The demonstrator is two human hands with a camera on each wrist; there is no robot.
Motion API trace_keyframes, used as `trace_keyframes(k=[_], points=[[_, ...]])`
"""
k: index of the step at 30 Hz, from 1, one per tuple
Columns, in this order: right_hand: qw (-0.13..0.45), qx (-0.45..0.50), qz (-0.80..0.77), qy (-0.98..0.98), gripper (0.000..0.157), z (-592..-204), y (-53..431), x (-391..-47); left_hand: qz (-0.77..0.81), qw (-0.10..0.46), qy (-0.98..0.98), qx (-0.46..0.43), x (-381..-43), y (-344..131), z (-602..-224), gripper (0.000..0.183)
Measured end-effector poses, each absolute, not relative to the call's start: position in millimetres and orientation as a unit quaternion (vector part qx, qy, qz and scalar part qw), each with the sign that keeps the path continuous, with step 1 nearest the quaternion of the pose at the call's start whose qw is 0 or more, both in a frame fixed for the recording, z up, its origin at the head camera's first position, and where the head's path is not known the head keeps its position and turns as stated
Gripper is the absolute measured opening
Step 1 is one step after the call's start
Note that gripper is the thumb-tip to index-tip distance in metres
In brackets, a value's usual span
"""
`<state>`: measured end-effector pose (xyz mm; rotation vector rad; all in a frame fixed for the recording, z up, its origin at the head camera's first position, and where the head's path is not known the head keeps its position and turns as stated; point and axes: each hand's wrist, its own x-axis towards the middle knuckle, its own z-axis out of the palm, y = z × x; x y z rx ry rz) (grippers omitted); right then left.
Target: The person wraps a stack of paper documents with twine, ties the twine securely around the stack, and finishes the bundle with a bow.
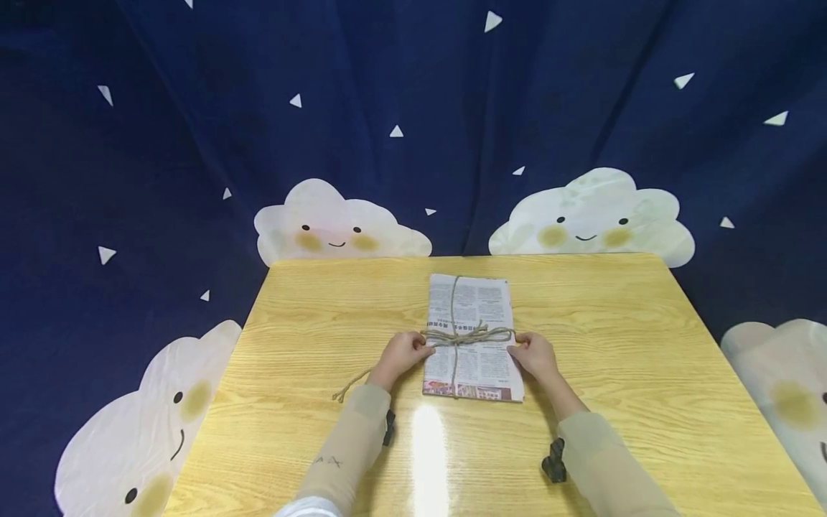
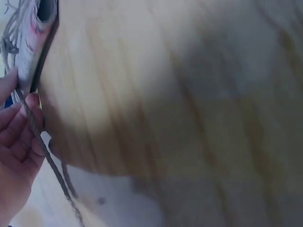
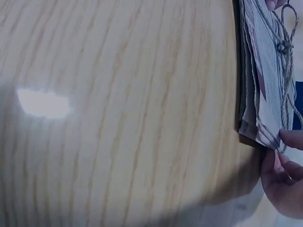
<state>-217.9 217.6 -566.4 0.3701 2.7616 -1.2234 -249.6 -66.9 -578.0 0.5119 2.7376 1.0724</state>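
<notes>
A folded stack of newspapers [image 1: 481, 373] lies on the table, tied crosswise with twine [image 1: 455, 305]. A bow knot [image 1: 456, 338] sits at its middle, loops stretched toward both side edges. At the left edge my left hand [image 1: 404, 352] pinches the twine between thumb and fingers; in the left wrist view a twine strand [image 2: 52, 172] trails down past the fingers. My right hand [image 1: 538, 355] pinches the twine at the right edge; in the right wrist view its thumb [image 3: 292, 138] and fingertips meet right at the stack's corner.
The stack rests on a wooden table [image 1: 614, 323]. A loose twine end [image 1: 340, 396] lies left of the stack, beside the left forearm. Dark wrist-worn devices [image 1: 554, 461] show on the sleeves. Behind the table hangs a dark blue curtain [image 1: 362, 64] with clouds.
</notes>
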Motion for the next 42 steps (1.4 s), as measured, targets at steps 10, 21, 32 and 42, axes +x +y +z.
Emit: trace_keyframes(k=[10, 21, 32, 42], points=[[0.030, 0.092, -0.424, 0.901, 0.044, -568.0, 206.7, -233.3, 0.351, 0.050, 0.928, 0.115, -262.7, -59.5, -572.2, 0.024], [0.035, 0.092, -0.436, 0.894, 0.044, -570.3, 207.7, -234.7, 0.374, 0.079, 0.920, 0.088, -266.9, -65.0, -568.5, 0.035], [-0.072, 0.003, -0.326, 0.942, 0.050, -511.3, 249.4, -251.4, 0.336, 0.016, 0.938, 0.088, -295.9, -106.6, -516.4, 0.064], [-0.155, -0.035, -0.167, 0.973, 0.078, -389.5, 287.4, -292.7, 0.146, -0.122, 0.977, 0.094, -339.9, -124.8, -412.6, 0.073]])
